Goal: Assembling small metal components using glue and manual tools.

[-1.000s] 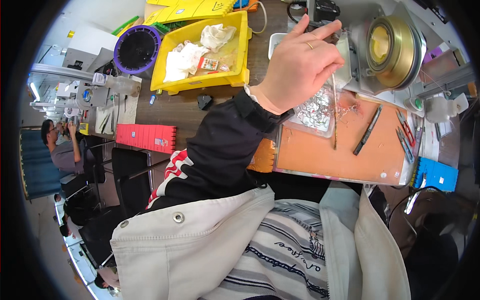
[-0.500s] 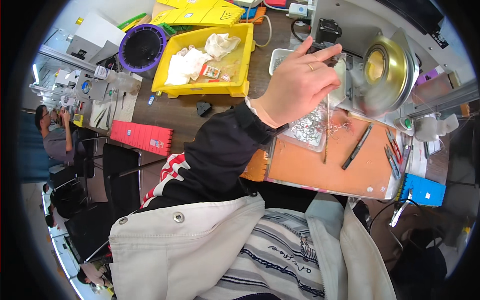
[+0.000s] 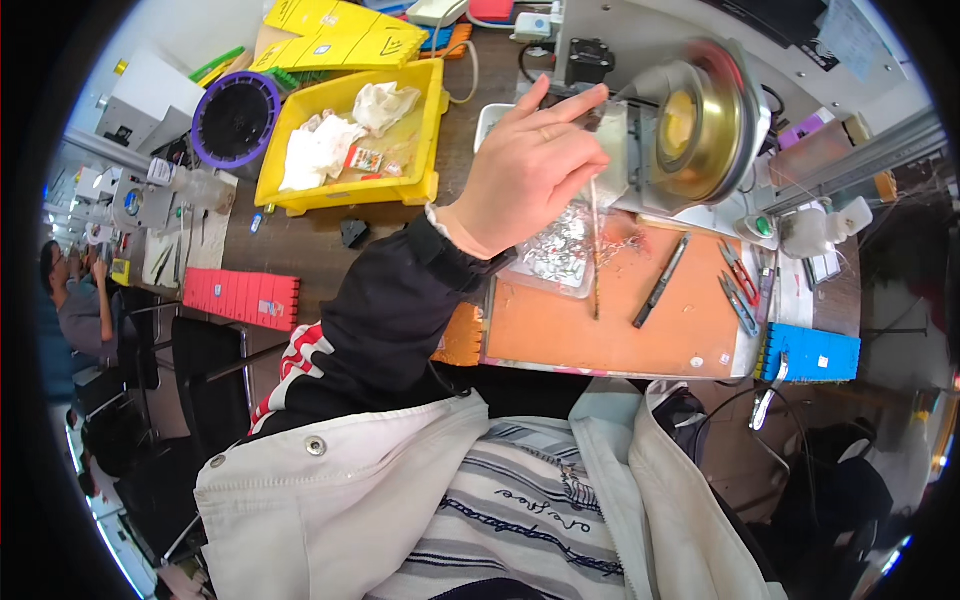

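My left hand [image 3: 530, 165] reaches up over the bench, its back toward me. Two fingers stretch out, while thumb and forefinger come together. Whatever they pinch, if anything, is hidden. Just right of the fingertips stands a machine with a brass-coloured round wheel [image 3: 688, 135], its edges blurred. Below the hand is a clear tray [image 3: 575, 285] of small tangled silvery metal pieces. A thin stick [image 3: 597, 270] runs from under the fingers past the tray's right edge; I cannot tell whether it is touched. My right hand is not in view.
An orange mat [image 3: 570, 340] bears a dark pen-like tool [image 3: 662, 281], red-handled tweezers [image 3: 738, 272] and grey tweezers [image 3: 738, 306]. A yellow bin [image 3: 420, 190] with white cloths and a purple-rimmed bucket [image 3: 273, 105] stand left. A blue plastic strip [image 3: 815, 355] lies right. Another person [image 3: 82, 315] sits far left.
The whole view has shifted, so the bench things appear further left. My left hand stays by the wheel in much the same pose.
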Action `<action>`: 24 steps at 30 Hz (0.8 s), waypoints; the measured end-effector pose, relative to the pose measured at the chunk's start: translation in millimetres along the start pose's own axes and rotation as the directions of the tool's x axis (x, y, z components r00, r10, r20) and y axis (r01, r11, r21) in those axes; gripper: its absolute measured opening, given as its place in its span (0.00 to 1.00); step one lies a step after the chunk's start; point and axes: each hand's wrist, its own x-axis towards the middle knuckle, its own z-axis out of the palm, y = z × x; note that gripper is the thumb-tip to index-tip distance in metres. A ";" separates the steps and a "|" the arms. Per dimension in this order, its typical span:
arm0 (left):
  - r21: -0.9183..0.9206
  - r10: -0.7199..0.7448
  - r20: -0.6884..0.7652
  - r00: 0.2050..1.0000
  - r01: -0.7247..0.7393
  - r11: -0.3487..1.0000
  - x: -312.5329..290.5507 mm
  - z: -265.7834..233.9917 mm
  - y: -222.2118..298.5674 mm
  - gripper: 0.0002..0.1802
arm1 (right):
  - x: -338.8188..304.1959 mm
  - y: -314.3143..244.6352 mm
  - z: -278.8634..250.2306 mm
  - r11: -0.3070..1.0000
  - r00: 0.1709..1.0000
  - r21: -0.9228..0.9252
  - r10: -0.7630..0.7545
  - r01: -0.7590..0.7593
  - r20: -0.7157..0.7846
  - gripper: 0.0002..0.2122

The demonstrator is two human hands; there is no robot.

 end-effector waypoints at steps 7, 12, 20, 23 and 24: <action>-0.008 -0.014 0.037 0.999 0.015 1.000 1.6 -4.4 5.7 0.06 | 8.1 19.8 -33.5 0.980 1.000 -0.199 -0.027 0.028 0.009 0.07; 0.046 -0.037 0.073 0.997 0.033 0.998 0.2 -6.5 5.7 0.06 | -6.0 26.5 -45.8 0.953 0.999 -0.303 -0.005 0.019 0.044 0.07; 0.059 -0.034 0.080 0.996 0.029 0.998 4.9 -3.7 6.2 0.06 | -75.3 -114.6 29.8 0.902 0.757 0.220 0.159 -0.373 0.634 0.09; 0.060 -0.041 0.087 0.995 0.036 0.998 5.4 -3.3 4.4 0.06 | -102.9 -135.4 48.6 0.864 0.588 0.179 0.155 -0.470 0.794 0.08; 0.055 -0.046 0.090 0.995 0.041 0.998 4.7 -4.1 2.9 0.06 | -109.2 -135.3 51.1 0.883 0.522 0.157 0.111 -0.442 0.846 0.09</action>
